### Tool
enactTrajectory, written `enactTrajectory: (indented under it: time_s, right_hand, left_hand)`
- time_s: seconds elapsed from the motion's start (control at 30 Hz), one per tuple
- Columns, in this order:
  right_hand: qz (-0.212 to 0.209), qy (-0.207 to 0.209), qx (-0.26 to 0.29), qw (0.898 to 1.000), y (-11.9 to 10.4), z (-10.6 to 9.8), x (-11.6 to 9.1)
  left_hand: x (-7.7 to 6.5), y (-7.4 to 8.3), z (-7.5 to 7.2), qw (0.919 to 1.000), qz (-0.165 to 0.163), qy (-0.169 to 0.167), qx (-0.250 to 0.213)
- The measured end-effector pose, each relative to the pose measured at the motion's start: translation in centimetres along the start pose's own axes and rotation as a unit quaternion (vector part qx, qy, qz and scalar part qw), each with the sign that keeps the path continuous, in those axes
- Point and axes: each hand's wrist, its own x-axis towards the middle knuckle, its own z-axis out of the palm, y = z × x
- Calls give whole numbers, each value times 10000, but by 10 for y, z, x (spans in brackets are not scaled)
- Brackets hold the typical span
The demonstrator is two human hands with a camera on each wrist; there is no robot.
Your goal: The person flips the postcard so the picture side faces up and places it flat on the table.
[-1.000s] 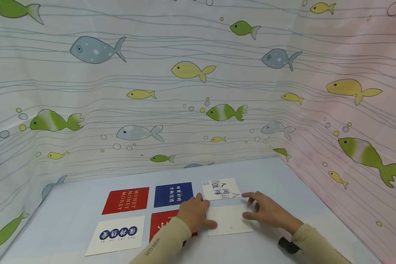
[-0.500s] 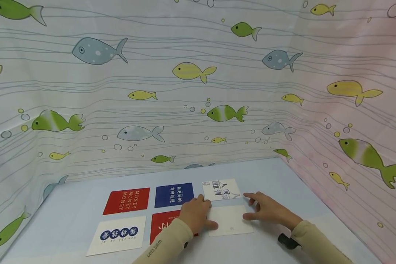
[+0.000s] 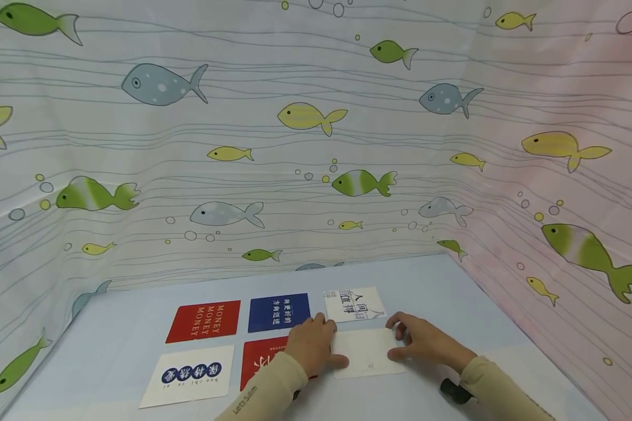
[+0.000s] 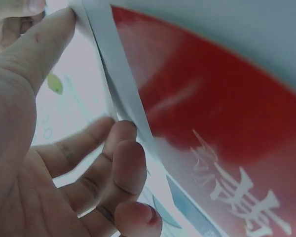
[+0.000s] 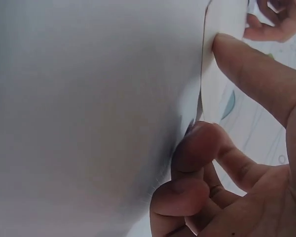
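Note:
A plain white card (image 3: 366,354) lies face-down or blank at the front right of a group of cards. My left hand (image 3: 309,349) is at its left side, the straight thumb touching the card and the fingers bent by its far left corner. At the opposite side, my right hand (image 3: 429,344) touches the right edge with thumb and index finger; in the right wrist view the thumb (image 5: 256,71) rests on the card's edge (image 5: 210,54). Partly under my left forearm is a red card (image 3: 255,358) with white characters, seen close in the left wrist view.
Behind the plain card lies a white card (image 3: 354,304) with blue-grey lettering. A blue card (image 3: 265,316), a red "MONEY" card (image 3: 184,321) and a white card with blue circles (image 3: 158,392) lie leftward. Fish-patterned cloth (image 3: 295,193) walls the pale table (image 3: 411,275).
My right index finger has come down and inward to the plain card's far right corner. The left hand has barely moved. The head view has shifted slightly.

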Motion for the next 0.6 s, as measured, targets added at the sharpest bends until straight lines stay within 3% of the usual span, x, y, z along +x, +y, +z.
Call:
enactTrajectory:
  time_s: [0.1, 0.2, 0.37, 0.6]
  right_hand:
    - [5, 41, 61, 10000, -1, 1, -2]
    - [-77, 101, 55, 9999, -2, 2, -3]
    - [-283, 200, 88, 9994, -2, 3, -7]
    - [-408, 331, 169, 9985, -3, 3, -10]
  left_hand:
    - [-1, -1, 0, 9994, -137, -11, -319]
    - [-1, -2, -3, 9928, -450, -108, -1101]
    - [-3, -4, -9, 9636, -1037, -374, -2436]
    - [-5, -4, -13, 9261, -1303, -692, -3473]
